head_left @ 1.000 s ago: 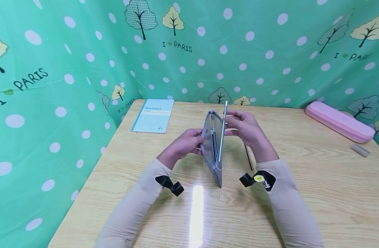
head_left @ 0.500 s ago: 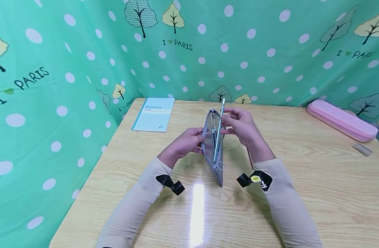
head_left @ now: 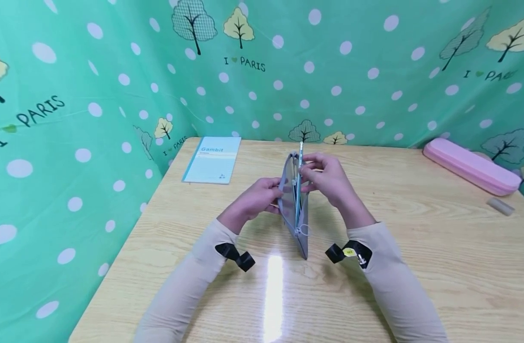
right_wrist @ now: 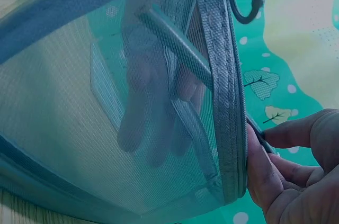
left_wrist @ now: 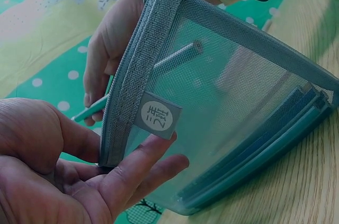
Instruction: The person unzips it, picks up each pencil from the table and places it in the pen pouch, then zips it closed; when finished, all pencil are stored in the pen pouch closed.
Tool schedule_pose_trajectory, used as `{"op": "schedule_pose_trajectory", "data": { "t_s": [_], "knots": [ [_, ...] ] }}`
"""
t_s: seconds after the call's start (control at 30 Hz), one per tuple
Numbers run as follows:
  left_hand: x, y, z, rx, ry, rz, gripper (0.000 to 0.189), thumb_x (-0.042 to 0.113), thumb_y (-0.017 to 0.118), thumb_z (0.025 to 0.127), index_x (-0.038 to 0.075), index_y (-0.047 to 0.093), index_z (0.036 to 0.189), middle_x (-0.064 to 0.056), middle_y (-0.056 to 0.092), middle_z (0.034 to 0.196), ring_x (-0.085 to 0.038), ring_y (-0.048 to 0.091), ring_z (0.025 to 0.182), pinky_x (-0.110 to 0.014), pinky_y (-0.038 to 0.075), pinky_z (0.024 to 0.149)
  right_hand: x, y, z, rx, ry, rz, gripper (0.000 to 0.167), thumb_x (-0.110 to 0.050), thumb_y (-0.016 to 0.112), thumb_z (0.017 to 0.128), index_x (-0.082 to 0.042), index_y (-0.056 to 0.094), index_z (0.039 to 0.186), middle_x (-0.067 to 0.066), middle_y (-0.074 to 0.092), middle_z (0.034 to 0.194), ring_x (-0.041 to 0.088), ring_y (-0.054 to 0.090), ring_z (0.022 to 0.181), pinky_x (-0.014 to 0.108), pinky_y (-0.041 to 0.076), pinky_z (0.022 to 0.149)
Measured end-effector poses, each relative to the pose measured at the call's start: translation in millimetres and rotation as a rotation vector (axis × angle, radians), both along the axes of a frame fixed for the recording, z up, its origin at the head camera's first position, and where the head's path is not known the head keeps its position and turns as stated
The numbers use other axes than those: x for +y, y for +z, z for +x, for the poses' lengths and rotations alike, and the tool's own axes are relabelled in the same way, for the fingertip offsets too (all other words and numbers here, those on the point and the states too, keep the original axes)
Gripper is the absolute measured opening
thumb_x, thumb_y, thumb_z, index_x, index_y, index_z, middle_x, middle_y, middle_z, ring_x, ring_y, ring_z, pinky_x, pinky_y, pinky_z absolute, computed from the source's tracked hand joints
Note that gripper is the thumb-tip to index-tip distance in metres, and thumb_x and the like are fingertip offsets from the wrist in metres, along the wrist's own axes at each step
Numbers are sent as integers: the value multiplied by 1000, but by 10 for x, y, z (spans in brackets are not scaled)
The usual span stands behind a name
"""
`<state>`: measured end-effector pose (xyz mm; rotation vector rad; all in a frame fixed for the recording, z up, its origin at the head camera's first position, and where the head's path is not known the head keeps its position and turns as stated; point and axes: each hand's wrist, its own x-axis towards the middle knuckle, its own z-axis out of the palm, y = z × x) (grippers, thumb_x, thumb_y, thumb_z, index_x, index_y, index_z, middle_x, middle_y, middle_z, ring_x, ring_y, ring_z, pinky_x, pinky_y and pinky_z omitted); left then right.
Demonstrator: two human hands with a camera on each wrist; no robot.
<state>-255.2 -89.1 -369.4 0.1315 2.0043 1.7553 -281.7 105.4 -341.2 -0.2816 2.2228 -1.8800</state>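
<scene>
A grey mesh zipper pouch (head_left: 289, 200) stands on edge on the table with its zipped side open and upward. My left hand (head_left: 258, 196) holds its left side near the rim, fingers against the mesh and the label (left_wrist: 157, 118). My right hand (head_left: 328, 180) pinches a slim blue-silver pencil (head_left: 299, 190) by its upper part. The pencil's lower end is inside the pouch, seen through the mesh in both wrist views. Several dark slim sticks (left_wrist: 265, 142), perhaps pens or pencils, lie along the pouch's bottom.
A Gambit notebook (head_left: 213, 160) lies at the back left of the wooden table (head_left: 416, 267). Toward the back right are a pink pencil case (head_left: 472, 166) and a small grey cylinder-like piece (head_left: 500, 206). A green patterned curtain (head_left: 356, 62) borders the table behind and to the left.
My right hand has moved left, bringing the pencil from beside the pouch's right rim into its opening. The slim stick on the table is now hidden by the right arm. The left hand stays put.
</scene>
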Motion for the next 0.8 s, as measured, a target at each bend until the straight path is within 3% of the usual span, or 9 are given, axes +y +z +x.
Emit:
{"op": "schedule_pose_trajectory", "data": {
  "t_s": [0.8],
  "knots": [
    [6,-6,-3,-5,4,8,51,0,39,104,-5,38,155,-24,53,149,-43,66,119,-41,64,88,-29,81,117,77,15,106,39,0,58,100,9,54,138,25,63,112,16,67,76,32,66,69]
  ]
}}
